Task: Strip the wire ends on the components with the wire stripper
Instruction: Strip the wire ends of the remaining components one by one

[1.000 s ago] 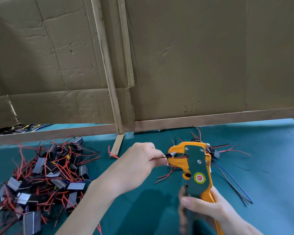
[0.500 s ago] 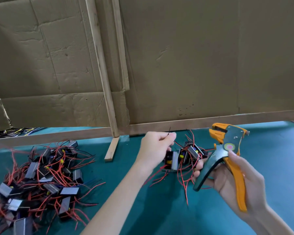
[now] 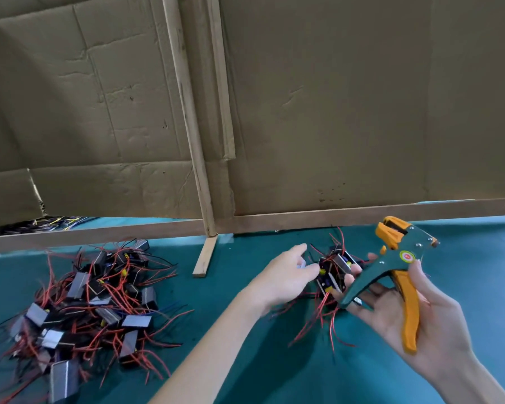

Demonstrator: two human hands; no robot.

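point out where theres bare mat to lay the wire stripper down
Bare teal mat lies right of the wire stripper, below the wooden rail, and between the big component pile and the left forearm. Crowded: that pile, and the small cluster beside the left hand.

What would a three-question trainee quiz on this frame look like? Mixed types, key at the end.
1. True or false: the wire stripper lies flat on the table cover.
2. The left hand reaches toward: A) the large pile of components; B) the small cluster of components beside the wire stripper; C) neither.
3. Fill in: the large pile lies to the ____ of the left hand.

Key:
1. False. The right hand holds it up off the table cover.
2. B.
3. Left.
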